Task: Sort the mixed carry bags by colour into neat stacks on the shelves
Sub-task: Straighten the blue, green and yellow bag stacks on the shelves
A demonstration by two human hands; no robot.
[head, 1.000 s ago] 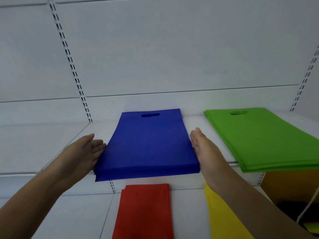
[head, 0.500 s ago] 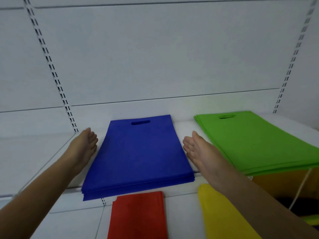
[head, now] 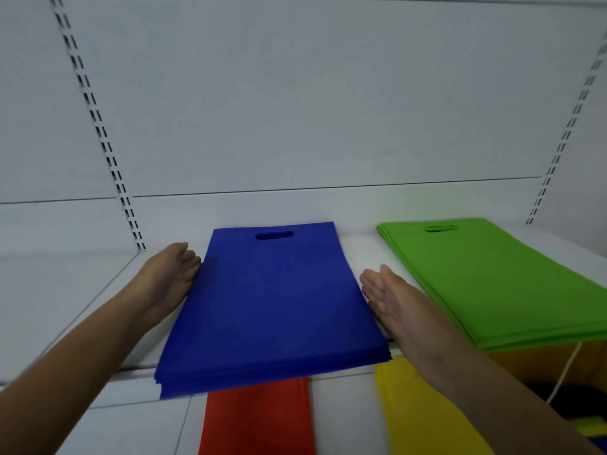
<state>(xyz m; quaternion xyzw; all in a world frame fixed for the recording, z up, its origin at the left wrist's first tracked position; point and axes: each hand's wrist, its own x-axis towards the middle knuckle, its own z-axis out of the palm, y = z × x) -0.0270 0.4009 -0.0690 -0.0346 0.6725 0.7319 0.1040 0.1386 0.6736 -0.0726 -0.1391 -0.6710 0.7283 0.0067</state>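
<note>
both hands have slid further along the blue stack (head: 272, 307) over the last second, from its near corners to mid-length, and its near edge now juts past the lip of the upper shelf (head: 82, 290). i'd say they're squaring the pile, so blue looks close to done. the left hand (head: 170, 274) lies flat against the left edge, the right hand (head: 391, 297) flat against the right edge; neither grasps anything.

counted by size: 1 green stack (head: 492, 284) beside blue, 1 blue stack, then 1 yellow stack (head: 417, 415) and 1 red stack (head: 259, 418) on the lower shelf. 4 colours, 2 hands.
</note>
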